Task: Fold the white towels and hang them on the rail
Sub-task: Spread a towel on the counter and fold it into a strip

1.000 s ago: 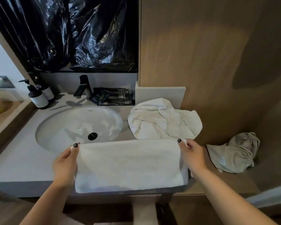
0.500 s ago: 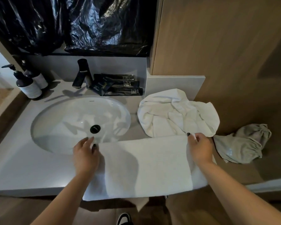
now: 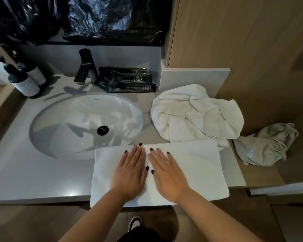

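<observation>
Folded white towel (image 3: 196,165) flat, smooth rectangle on counter edge (image 3: 33,180); my left hand (image 3: 129,173), right hand (image 3: 168,175) spread open, palms pressing it.

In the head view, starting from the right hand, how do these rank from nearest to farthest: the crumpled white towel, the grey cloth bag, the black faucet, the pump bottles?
Measured from the right hand, flat on the folded towel:
1. Crumpled white towel, just behind, to its right.
2. Grey cloth bag, far right on the wooden ledge.
3. Black faucet, behind the sink, to the left.
4. Pump bottles, back left corner.
</observation>
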`<state>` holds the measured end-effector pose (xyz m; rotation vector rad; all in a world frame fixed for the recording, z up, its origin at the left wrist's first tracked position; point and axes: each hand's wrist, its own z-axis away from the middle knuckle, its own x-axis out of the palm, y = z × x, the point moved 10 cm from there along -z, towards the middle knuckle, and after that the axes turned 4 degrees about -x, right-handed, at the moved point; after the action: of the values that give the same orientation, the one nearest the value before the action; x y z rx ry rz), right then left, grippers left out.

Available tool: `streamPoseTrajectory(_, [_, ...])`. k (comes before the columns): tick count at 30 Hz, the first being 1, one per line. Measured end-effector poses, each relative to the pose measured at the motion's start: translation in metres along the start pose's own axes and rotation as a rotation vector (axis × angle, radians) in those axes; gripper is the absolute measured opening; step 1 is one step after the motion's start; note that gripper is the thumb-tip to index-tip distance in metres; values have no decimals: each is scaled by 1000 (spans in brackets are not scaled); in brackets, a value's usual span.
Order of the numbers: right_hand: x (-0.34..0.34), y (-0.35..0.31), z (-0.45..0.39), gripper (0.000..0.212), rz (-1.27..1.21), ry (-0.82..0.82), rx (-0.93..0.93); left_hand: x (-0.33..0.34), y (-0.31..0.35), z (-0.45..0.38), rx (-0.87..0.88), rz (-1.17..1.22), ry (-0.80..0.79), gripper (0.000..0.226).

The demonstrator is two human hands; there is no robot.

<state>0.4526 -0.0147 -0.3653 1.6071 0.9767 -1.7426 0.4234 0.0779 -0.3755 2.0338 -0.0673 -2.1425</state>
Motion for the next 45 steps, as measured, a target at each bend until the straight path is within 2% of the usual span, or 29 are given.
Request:
streamPoseTrajectory(6, [10, 45, 2, 74, 20, -110, 99, 5, -9, -1, -51, 9, -24, 68])
streamPoseTrajectory(16, [4, 96, 41, 76, 49, -115, 254, 3, -50, 11, -252, 38, -34, 86])
streamPoseTrajectory(26, [5, 122, 67, 80, 11, -116, 404, -2, -71, 25, -268, 10, -104, 86])
streamPoseTrajectory(28, [1, 117, 66, 80, -54, -72, 402, -4, -64, 23, -240, 11, -105, 86])
streamPoseTrajectory(30, [-16, 121, 69, 80, -177, 99, 460, -6, -47, 17, -156, 30, -100, 84])
streamPoseTrajectory(33, [-43, 161, 90, 71, -503, 425, 793, 3, -14, 8, -38, 3, -120, 79])
streamPoseTrajectory(35, [-38, 186, 96, 61, -771, 467, 967, 8, -8, 3, -57, -13, -112, 77])
streamPoseTrajectory(38, [-30, 199, 94, 55, -989, 378, 1058, 12, -12, -1, -77, -4, -86, 74])
streamPoseTrajectory(41, [-51, 199, 90, 36, -879, 387, 996, 17, -17, -4, -62, -15, -84, 71])
streamPoseTrajectory(43, [-80, 191, 80, 18, -769, 484, 871, 17, -21, -11, -72, -31, -89, 69])
streamPoseTrajectory(45, [-108, 182, 65, 12, -711, 581, 756, 14, -26, -21, -96, -35, -84, 69])
